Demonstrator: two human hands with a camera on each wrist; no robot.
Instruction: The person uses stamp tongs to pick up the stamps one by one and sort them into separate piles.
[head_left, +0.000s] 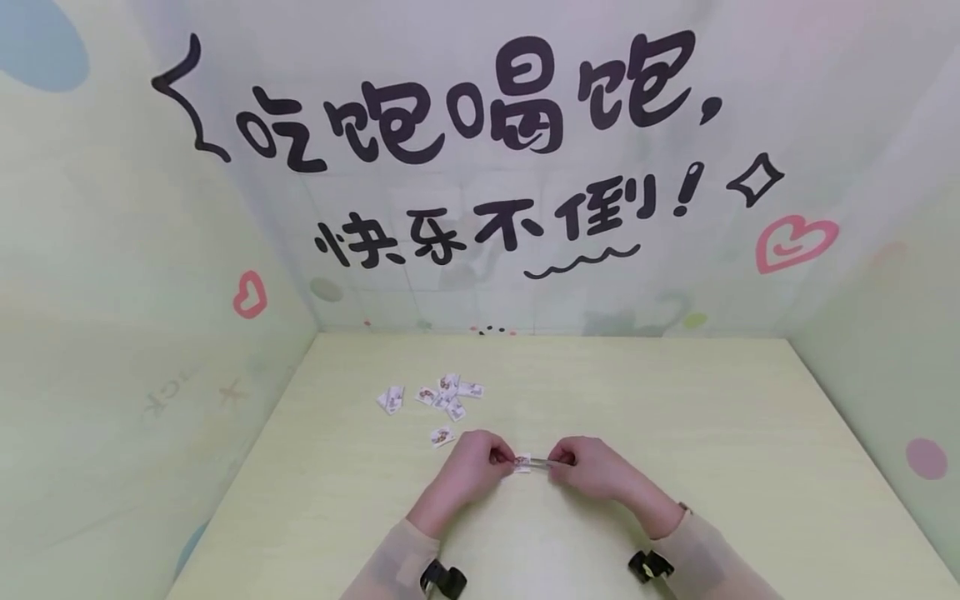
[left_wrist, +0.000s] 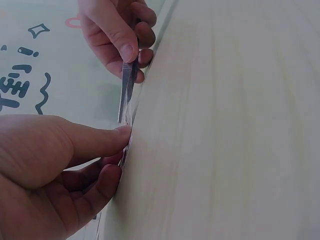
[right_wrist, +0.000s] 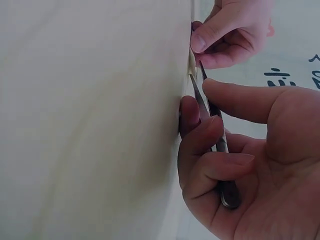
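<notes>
My left hand (head_left: pixel 477 463) pinches the left edge of a small white card (head_left: pixel 522 467) with a printed picture, held low over the table. A pair of metal tweezers (head_left: pixel 538 463) is gripped in my right hand (head_left: pixel 596 468), its tips reaching left to the card. In the right wrist view the tweezers (right_wrist: pixel 223 145) lie across the curled fingers, the two prongs spread apart near the thumb. Seen from the left wrist, the tweezers (left_wrist: pixel 127 82) point down at the left thumb and the thin, edge-on card beneath it.
Several similar printed cards (head_left: pixel 448 385) lie in a loose pile at the back left, with a couple of overlapping cards (head_left: pixel 392 400) left of them. One single card (head_left: pixel 442 436) lies close to the left hand. Printed walls (head_left: pixel 480 300) enclose the pale wooden table (head_left: pixel 712 417).
</notes>
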